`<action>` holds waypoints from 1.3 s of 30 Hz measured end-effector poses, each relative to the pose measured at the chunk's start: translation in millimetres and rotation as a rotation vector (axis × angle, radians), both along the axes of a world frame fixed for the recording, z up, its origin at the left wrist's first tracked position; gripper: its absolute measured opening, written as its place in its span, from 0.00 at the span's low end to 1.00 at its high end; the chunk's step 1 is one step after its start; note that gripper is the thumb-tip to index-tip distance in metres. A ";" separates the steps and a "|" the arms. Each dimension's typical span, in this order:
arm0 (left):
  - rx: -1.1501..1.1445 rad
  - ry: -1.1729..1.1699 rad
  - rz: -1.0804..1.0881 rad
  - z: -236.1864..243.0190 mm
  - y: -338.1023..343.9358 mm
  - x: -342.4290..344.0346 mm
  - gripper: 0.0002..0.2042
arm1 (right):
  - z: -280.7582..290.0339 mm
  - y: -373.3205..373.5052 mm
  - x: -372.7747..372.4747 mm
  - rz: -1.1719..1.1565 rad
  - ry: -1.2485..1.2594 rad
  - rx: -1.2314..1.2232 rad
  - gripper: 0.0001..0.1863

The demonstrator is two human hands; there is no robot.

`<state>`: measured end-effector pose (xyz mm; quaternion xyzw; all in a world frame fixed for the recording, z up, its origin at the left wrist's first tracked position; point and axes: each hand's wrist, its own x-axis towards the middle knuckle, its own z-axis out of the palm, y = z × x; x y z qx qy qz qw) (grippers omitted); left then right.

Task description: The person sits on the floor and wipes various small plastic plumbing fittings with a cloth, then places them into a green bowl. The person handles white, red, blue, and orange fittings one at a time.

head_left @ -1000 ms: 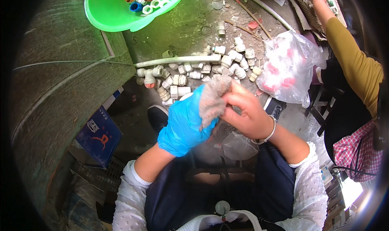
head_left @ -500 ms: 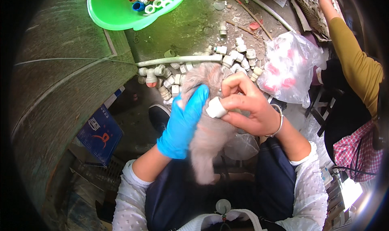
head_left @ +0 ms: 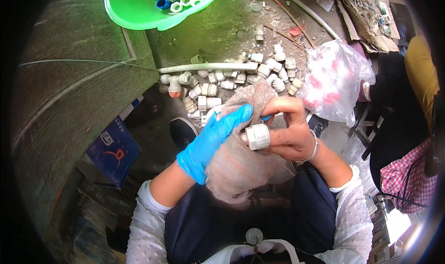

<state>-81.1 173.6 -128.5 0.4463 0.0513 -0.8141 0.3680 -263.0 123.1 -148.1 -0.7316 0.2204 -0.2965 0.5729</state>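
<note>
My left hand (head_left: 215,136), in a blue glove, is closed on a greyish-pink rag (head_left: 236,171) that hangs down between my knees. My bare right hand (head_left: 289,132) holds a white ribbed plastic pipe nut (head_left: 258,137). One finger passes through the nut, and its tip shows on the far side. The curled index finger of that hand touches the upper part of the rag. A bit of blue glove shows beside it. The folds hide the rest of my left fingers.
Several white pipe fittings (head_left: 213,76) lie piled on the floor beyond my hands, beside a pale pipe (head_left: 208,67). A green basin (head_left: 134,21) holds coloured fittings. Right are a clear plastic bag (head_left: 343,106) and a seated person's mustard sleeve (head_left: 421,65); left, a wooden panel (head_left: 83,97).
The nut has turned so its ribbed side faces up, and the finger now shows through it. The rag has bunched up and spread. The other person's hand has left the tray at upper right.
</note>
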 end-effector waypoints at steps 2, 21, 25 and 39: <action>0.119 0.059 0.053 -3.0 3.1 1.5 0.14 | 1.5 -7.2 -0.6 0.022 0.073 -0.158 0.18; -0.684 -0.774 -0.314 -1.1 0.0 -1.0 0.19 | 23.1 4.6 18.0 -0.280 -0.010 1.515 0.08; -0.544 -0.755 -0.209 -10.7 0.1 2.4 0.17 | 20.7 -8.6 17.4 -0.111 0.282 0.203 0.06; 0.217 0.217 0.306 -32.0 20.3 15.8 0.22 | -19.2 -125.4 24.8 -0.550 0.269 -0.025 0.07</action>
